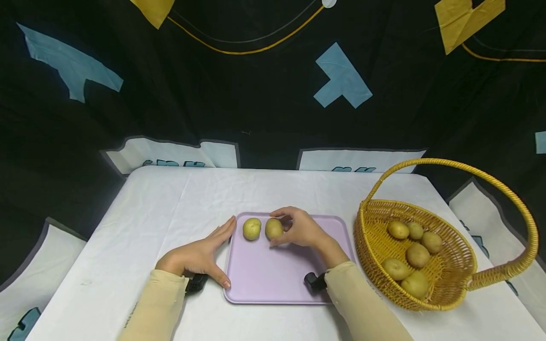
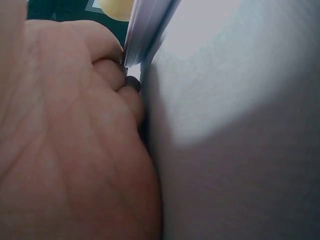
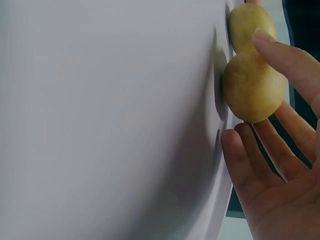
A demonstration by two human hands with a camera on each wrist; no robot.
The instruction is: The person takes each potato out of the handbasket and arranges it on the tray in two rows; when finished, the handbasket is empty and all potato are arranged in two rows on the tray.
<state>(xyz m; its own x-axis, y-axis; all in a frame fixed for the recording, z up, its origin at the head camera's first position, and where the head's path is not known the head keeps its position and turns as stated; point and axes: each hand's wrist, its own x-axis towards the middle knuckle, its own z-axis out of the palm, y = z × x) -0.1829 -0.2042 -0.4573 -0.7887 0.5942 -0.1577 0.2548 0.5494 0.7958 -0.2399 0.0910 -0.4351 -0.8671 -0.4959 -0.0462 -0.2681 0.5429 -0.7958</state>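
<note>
A lilac tray (image 1: 294, 284) lies on the white table. Two potatoes are side by side near its far edge: the left potato (image 1: 251, 229) rests untouched, while my right hand (image 1: 300, 228) holds the right potato (image 1: 274, 228) low over the tray between thumb and fingers. In the right wrist view the thumb lies along the held potato (image 3: 254, 87) and the fingers curve behind it; the other potato (image 3: 250, 25) shows just beyond. With fingers and thumb spread, my left hand (image 1: 200, 255) touches the tray's left edge; its palm fills much of the left wrist view.
To the right of the tray stands a yellow wicker basket (image 1: 367, 265) with a tall arched handle (image 1: 507, 189). Several potatoes (image 1: 418, 255) lie inside. A black cloth (image 1: 256, 109) with blue and gold patterns hangs behind the white table (image 1: 141, 213).
</note>
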